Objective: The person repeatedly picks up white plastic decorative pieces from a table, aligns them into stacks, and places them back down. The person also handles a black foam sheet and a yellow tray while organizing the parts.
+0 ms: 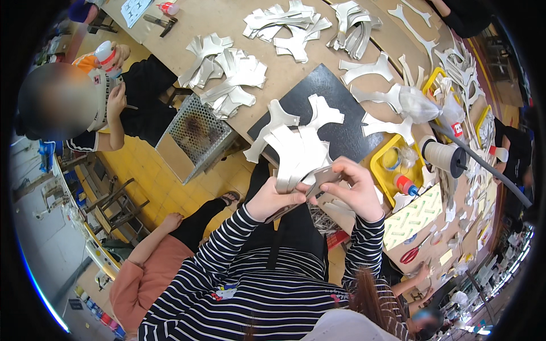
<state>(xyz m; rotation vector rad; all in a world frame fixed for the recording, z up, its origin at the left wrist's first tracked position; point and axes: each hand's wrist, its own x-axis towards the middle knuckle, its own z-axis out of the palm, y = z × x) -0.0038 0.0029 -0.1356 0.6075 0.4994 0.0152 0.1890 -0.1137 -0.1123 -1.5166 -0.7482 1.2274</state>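
Note:
My left hand [270, 200] is closed at the near end of a fanned bunch of white, branching cut pieces [293, 149], which look like leather or a similar sheet. The thumb lies across it and points toward my other hand. My right hand [357, 186] pinches a greyish flat piece [323, 177] between thumb and fingers, right beside the bunch. The greyish piece's lower end meets my left fingertips. Where the bunch ends inside my left hand is hidden. Beyond my hands lies a dark square board [325, 85], partly covered by the white pieces.
Piles of similar white pieces [236, 71] lie across the table. To the right are a yellow tray [372, 165] with a red-and-blue bottle [406, 184], a thread spool [441, 153] and red scissors [410, 254]. A hammer [162, 24] lies far left. People sit at left.

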